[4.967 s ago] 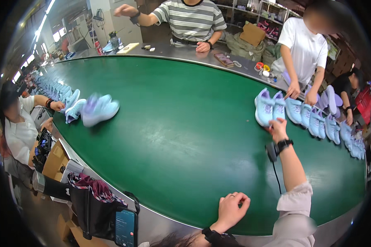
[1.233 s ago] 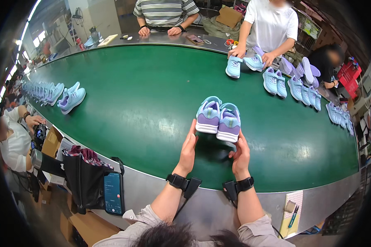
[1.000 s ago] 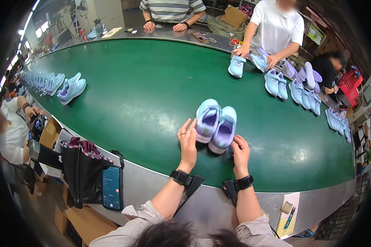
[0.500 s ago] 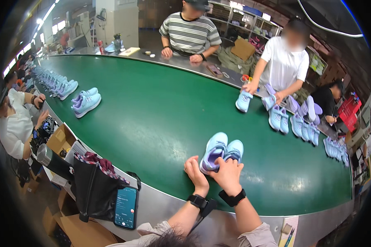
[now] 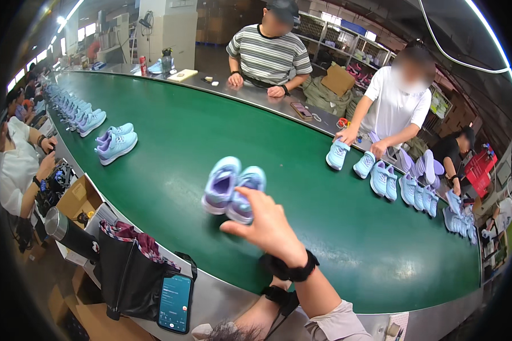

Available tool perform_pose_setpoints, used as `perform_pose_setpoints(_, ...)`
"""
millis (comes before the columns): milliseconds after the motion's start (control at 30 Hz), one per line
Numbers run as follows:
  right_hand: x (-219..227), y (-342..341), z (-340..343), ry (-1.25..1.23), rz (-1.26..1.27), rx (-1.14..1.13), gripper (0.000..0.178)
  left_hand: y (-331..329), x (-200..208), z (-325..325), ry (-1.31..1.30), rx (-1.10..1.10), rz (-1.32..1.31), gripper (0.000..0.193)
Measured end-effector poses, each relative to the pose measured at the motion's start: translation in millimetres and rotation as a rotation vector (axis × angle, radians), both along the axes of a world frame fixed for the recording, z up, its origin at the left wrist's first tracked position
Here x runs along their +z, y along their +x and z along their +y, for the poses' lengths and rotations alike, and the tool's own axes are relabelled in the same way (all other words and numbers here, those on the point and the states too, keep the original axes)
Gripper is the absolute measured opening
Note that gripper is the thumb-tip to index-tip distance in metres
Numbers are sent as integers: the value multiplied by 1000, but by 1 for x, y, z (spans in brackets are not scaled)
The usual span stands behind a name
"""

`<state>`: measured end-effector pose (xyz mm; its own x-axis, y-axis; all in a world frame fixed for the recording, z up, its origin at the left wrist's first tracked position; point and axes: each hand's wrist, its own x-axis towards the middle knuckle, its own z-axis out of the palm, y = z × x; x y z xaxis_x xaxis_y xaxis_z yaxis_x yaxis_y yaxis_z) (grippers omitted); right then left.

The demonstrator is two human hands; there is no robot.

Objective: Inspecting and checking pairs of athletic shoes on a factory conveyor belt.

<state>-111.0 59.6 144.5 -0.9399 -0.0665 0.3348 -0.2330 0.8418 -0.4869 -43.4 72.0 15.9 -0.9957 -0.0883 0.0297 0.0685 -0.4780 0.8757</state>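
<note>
In the head view, taken as a clock face, a pair of light-blue and lilac sneakers (image 5: 226, 192) sits just off centre toward 7 o'clock, slightly blurred, toes toward 1 o'clock, over the green table (image 5: 170, 153). The right hand (image 5: 274, 226) reaches in from 5 o'clock, thumb and fingers spread apart at the heel of the right-hand shoe; the forefinger overlaps its collar. The left hand (image 5: 280, 282) is mostly hidden under the right wrist, so its fingers' state cannot be told. Another pair (image 5: 117, 146) stands well apart at 9 o'clock, and beyond it a row of similar shoes (image 5: 77, 111) runs off toward 10. At 2 o'clock a co-worker in a white shirt (image 5: 397, 105) has both hands at shoes beside a line of more sneakers (image 5: 388, 183) at 3. A phone (image 5: 174, 302) leans against a black bag (image 5: 132, 278) at 7.
</note>
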Motion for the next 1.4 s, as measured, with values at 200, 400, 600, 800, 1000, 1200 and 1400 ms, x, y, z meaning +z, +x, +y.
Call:
perform_pose_setpoints(200,27,72,14,-722,-405,149,50,-6,14,13,462,-120,-464,20)
perform_pose_setpoints(400,3,87,65,-1300,-348,-148,19,1,-27,18,184,-427,-415,19)
perform_pose_setpoints(600,-77,81,112,-1393,-211,-386,16,3,-21,20,122,-572,-384,12)
perform_pose_setpoints(800,-120,51,169,-1448,-249,-552,22,9,-28,22,-49,-646,-377,13)
perform_pose_setpoints(1000,-160,-72,315,-1633,42,-800,45,31,-18,33,-180,-937,-319,18)
perform_pose_setpoints(1200,-163,-168,376,-1583,390,-825,61,34,-5,35,-594,-883,-176,22)
perform_pose_setpoints(1400,-194,-195,418,-1496,424,-973,80,28,1,31,-635,-773,-173,22)
